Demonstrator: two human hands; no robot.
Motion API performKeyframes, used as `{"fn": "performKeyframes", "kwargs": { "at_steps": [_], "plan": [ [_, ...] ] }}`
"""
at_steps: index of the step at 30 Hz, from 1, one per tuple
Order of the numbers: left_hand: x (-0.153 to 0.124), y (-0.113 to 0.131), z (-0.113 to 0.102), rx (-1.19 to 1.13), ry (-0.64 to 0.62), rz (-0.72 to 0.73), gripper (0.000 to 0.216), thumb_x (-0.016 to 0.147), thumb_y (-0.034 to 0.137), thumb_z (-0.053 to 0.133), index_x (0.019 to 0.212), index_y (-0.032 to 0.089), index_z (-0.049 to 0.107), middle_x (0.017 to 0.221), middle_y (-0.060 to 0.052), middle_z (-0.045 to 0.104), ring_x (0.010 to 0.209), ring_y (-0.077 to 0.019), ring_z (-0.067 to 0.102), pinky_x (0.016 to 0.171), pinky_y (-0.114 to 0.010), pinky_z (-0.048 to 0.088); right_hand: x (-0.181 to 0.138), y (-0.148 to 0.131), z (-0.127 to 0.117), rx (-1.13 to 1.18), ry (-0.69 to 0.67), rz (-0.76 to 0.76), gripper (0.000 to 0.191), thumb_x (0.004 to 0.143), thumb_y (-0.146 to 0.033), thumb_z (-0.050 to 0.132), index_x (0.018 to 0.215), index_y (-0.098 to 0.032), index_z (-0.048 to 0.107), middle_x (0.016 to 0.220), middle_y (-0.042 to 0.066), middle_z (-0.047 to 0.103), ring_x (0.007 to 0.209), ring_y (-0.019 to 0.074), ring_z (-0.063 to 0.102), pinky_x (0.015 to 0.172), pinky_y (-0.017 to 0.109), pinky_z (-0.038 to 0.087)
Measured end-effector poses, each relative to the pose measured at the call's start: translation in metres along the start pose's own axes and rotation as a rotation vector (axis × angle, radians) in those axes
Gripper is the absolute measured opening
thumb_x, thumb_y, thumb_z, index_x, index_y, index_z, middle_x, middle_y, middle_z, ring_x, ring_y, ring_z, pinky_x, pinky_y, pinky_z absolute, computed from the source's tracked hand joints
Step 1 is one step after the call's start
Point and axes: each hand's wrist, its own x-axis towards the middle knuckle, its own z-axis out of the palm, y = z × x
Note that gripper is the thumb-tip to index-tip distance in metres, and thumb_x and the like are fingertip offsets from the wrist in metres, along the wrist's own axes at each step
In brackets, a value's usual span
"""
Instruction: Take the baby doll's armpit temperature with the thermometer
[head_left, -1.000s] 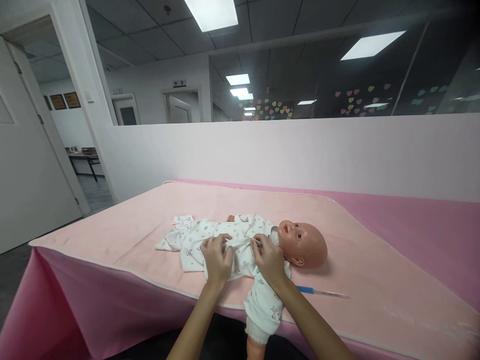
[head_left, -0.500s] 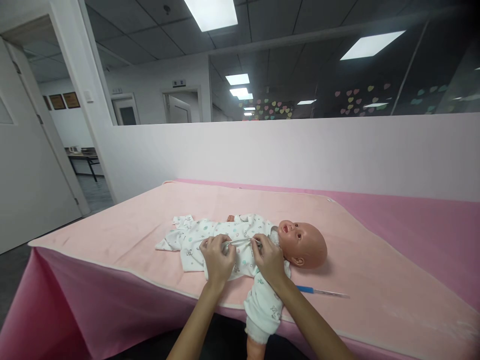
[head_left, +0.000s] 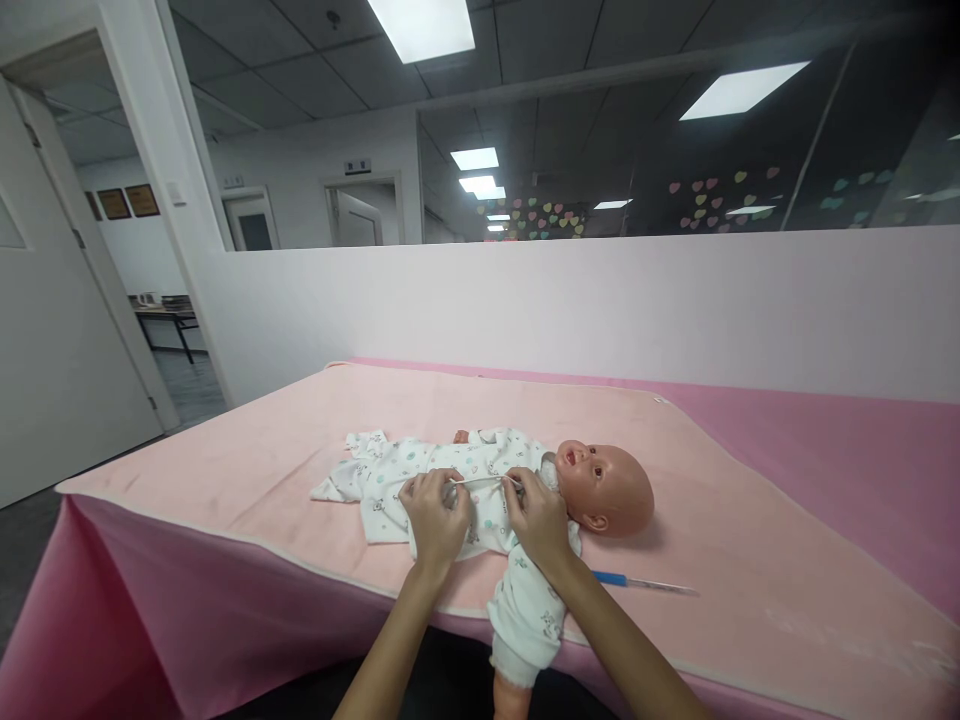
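A baby doll (head_left: pixel 616 492) lies on its back, head to the right, dressed in a white printed baby outfit (head_left: pixel 386 505). Over its chest, my left hand (head_left: pixel 436 520) pinches one end of a thin white tie string (head_left: pixel 481 480). Closed on the other end is my right hand (head_left: pixel 537 515), close to the doll's neck. Between the two hands the string runs nearly straight. One sleeved arm of the doll (head_left: pixel 527 610) hangs toward me over the front edge, under my right wrist. The exact fingertip holds are partly hidden.
A peach-pink mat (head_left: pixel 750 540) covers the table over a pink cloth (head_left: pixel 847 450). To the right of my right forearm lies a slim tool with a blue handle (head_left: pixel 611 579) and clear shaft. A white low wall (head_left: pixel 585 310) stands behind the table.
The string between my hands looks a little straighter and tauter. Both hands and the doll keep almost the same place.
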Motion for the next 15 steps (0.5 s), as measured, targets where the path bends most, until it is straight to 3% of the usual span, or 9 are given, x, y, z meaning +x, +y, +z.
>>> {"fn": "performKeyframes", "kwargs": {
  "at_steps": [15],
  "plan": [
    [0.0013, 0.0008, -0.0017, 0.034, 0.048, -0.127, 0.010, 0.073, 0.019, 0.046, 0.071, 0.022, 0.056, 0.076, 0.002, 0.064, 0.083, -0.0194, 0.053, 0.085, -0.038, 0.026, 0.0009, -0.0012, 0.0004, -0.065, 0.022, -0.044, 0.022, 0.089, -0.027, 0.039, 0.081, -0.018, 0.058, 0.069, 0.003, 0.065, 0.057, 0.0134, 0.057, 0.050, 0.022, 0.037]
  ]
}}
